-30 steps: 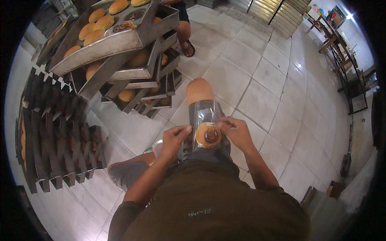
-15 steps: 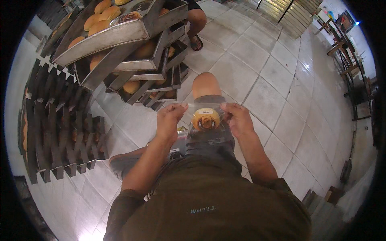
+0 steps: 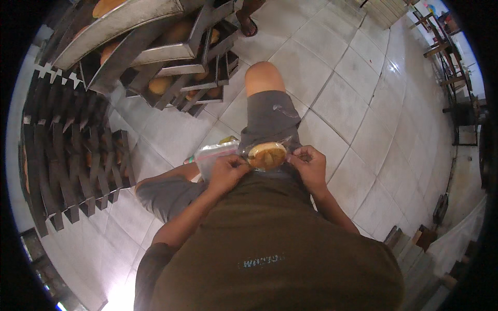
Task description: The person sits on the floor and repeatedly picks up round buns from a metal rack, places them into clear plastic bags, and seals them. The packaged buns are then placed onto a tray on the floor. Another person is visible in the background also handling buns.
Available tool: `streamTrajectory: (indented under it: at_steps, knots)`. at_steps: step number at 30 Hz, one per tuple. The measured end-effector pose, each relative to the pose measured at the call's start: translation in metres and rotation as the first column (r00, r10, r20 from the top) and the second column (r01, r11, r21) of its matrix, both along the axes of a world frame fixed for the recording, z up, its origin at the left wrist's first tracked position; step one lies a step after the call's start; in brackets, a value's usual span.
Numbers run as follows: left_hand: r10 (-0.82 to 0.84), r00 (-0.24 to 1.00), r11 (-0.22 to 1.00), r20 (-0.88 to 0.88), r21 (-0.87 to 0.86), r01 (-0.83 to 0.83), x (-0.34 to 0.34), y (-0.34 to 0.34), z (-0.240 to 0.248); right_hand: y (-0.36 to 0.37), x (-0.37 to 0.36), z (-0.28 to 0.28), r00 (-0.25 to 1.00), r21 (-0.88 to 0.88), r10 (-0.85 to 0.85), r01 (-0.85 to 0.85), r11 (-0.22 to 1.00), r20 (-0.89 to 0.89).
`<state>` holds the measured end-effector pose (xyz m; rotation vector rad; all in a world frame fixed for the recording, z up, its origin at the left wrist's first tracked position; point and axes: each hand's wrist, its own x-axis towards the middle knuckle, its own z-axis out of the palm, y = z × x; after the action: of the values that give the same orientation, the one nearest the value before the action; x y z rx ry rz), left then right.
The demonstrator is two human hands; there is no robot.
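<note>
A round, golden-brown bun lies inside a clear plastic bag.

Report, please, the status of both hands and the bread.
Left hand and right hand: pinching clear wrapper at sides. Bread: inside, over lap. No obstruction visible.

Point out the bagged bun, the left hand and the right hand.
Bagged bun [image 3: 267,157]: head view, middle of its browned face.
Left hand [image 3: 226,173]: head view, back of the hand.
Right hand [image 3: 312,168]: head view, back of the hand.
</note>
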<state>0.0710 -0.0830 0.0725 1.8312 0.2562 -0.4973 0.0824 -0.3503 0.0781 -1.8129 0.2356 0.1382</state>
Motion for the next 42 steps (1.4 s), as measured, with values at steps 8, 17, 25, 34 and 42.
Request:
streamTrajectory:
  at_steps: [8,17,25,34,42]
  knots:
    - [-0.069,0.997,0.998,0.035,-0.011,0.069,0.021,-0.011,0.005,-0.006,0.022,0.019,0.996,-0.093,0.021,-0.013,0.996,0.088]
    - [0.393,0.872,0.896,0.292,-0.334,-0.292,-0.019,0.041,-0.017,0.104,0.054,0.089,0.801,-0.028,0.586,-0.587,0.809,0.123]
    - [0.104,0.783,0.829,0.613,0.381,-0.408,-0.064,0.069,-0.065,0.189,0.241,0.317,-0.071,-0.38,0.375,-0.072,0.922,0.924]
    - [-0.396,0.888,0.371,0.236,0.925,-0.08,-0.057,0.07,-0.085,0.227,0.229,0.277,0.336,-0.111,0.253,-0.39,0.914,0.907]
    - [-0.368,0.905,0.506,0.212,0.863,0.004,-0.048,0.057,-0.048,0.171,0.097,-0.018,0.394,-0.384,0.91,-0.826,0.412,0.129]
